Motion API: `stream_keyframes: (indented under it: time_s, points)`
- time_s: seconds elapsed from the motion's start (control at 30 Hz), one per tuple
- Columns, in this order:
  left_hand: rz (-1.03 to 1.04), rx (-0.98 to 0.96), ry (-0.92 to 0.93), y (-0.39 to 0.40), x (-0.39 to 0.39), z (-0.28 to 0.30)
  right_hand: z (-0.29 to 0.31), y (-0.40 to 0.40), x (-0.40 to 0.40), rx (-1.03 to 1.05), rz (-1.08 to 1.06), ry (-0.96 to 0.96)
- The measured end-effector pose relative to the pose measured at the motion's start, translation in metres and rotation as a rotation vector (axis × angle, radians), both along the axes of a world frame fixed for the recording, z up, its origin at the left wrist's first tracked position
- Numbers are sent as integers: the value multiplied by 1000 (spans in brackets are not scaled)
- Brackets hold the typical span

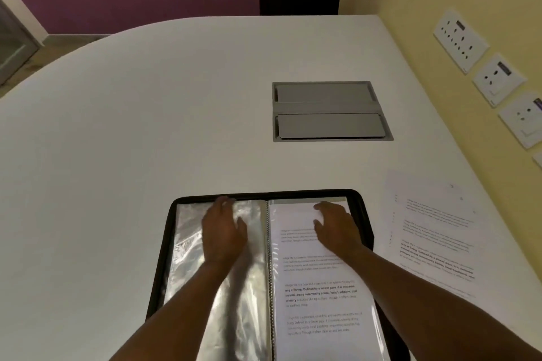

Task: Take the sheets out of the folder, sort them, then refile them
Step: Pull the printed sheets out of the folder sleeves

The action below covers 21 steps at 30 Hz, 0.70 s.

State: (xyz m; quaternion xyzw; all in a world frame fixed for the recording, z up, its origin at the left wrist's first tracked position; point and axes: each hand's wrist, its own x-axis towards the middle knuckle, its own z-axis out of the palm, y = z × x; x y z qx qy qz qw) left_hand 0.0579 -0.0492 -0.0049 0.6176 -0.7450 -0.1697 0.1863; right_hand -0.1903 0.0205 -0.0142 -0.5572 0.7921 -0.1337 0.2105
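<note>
Black folder (164, 258) beneath both hands.

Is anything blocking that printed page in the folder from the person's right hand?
Only the clear plastic sleeve that appears to cover the printed sheet; the right hand lies flat on its upper part. Nothing else visible sits between them in the open folder.
</note>
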Motion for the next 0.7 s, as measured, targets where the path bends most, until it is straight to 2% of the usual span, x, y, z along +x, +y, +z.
stream_keyframes:
  time_s: [0.13, 0.33, 0.43, 0.53, 0.7]
  points:
    - [-312, 20, -5, 13, -51, -5, -8, 9, -30, 111, 71, 177]
    - [-494, 188, -162, 16, -83, -23, -21, 17, -45, 246, 144, 229]
    - [-529, 226, -247, 11, -86, -34, -29, 20, -47, 116, 146, 319]
    - [-556, 158, -295, 9, -84, -43, -39, 22, -46, -49, 157, 395]
    - [-528, 66, -230, 3, -88, -46, -35, 12, -45, -137, 188, 383]
